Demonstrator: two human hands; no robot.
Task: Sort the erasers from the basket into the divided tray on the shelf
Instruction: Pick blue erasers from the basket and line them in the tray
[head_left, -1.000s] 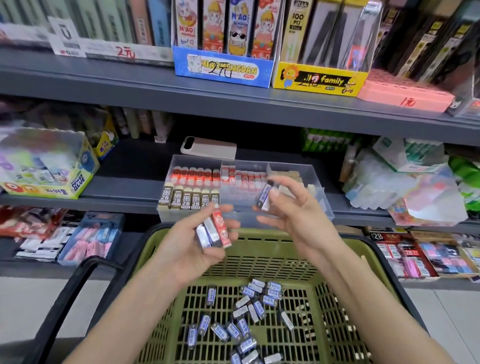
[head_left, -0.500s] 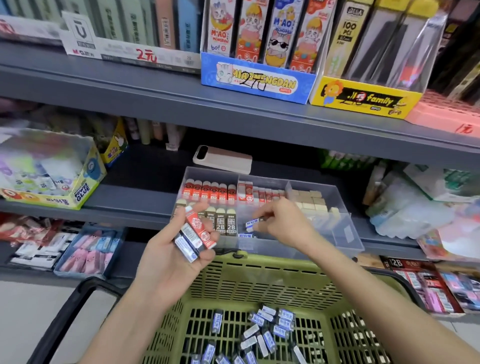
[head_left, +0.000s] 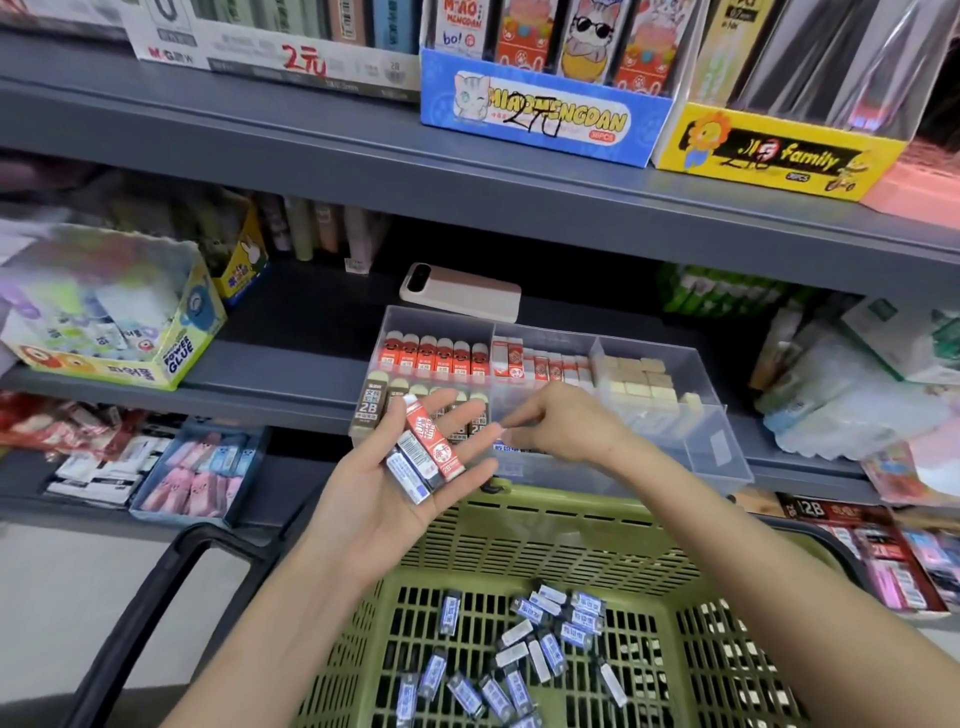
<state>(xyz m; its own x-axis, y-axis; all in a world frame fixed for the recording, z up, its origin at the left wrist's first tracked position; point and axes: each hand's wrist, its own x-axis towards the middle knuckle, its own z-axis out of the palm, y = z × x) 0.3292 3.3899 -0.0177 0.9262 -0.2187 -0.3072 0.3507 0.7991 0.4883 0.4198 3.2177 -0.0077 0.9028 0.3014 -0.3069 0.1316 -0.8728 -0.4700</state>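
Note:
A green plastic basket (head_left: 566, 525) sits low in front of me, with several blue-labelled erasers (head_left: 540, 644) loose on its floor. On the shelf behind it stands the clear divided tray (head_left: 724, 447), with rows of red, brown 2B and beige erasers in its compartments. My left hand (head_left: 363, 519) is palm up in front of the tray and holds a red eraser (head_left: 434, 441) and some blue-and-white ones (head_left: 410, 467). My right hand (head_left: 566, 421) reaches into the tray's front middle compartment, its fingertips pinched on a blue-labelled eraser (head_left: 508, 448).
A pink phone (head_left: 462, 296) lies on the shelf behind the tray. A glue box (head_left: 171, 353) stands to the left and plastic-wrapped packs (head_left: 841, 405) to the right. The shelf above (head_left: 363, 171) carries display boxes. The basket's black handle (head_left: 156, 597) hangs at the left.
My right hand carried a blue-labelled eraser from above the basket to the tray and lowered it into the front middle compartment. The view tilted up and closer to the shelf. My left hand kept its erasers.

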